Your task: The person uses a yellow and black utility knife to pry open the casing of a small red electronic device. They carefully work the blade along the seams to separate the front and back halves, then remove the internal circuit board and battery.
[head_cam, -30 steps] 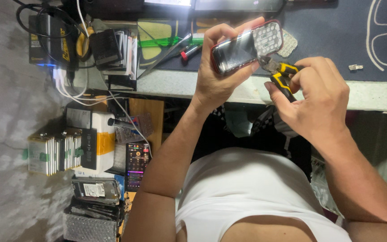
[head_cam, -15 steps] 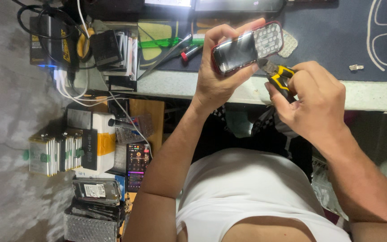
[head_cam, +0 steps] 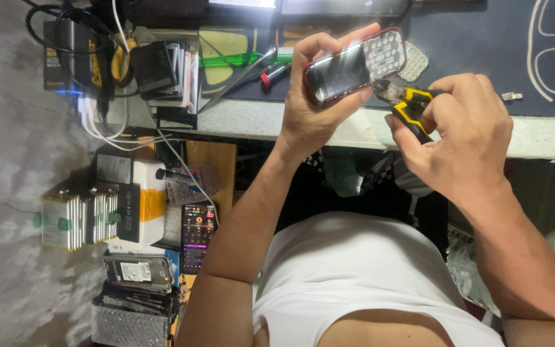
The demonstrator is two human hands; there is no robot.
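Observation:
My left hand [head_cam: 316, 112] holds up a small red-edged keypad phone [head_cam: 353, 65], with its dark screen and white keypad facing me, above the table edge. My right hand [head_cam: 467, 138] grips a pair of small cutters [head_cam: 408, 103] with yellow and black handles. The metal jaws touch the phone's lower edge near the keypad end. A loose keypad membrane [head_cam: 416, 63] lies on the dark work mat [head_cam: 476, 38] just behind the phone.
A green tool [head_cam: 232, 60], tweezers and a red-tipped pen [head_cam: 271, 74] lie on the mat's left part. A small metal part [head_cam: 512, 96] sits at right. Cables and chargers [head_cam: 97, 109], stacked batteries [head_cam: 78, 218] and old phones [head_cam: 137, 270] crowd the left side.
Both hands stay almost in place. The cutters' jaws have shifted slightly along the phone's lower edge.

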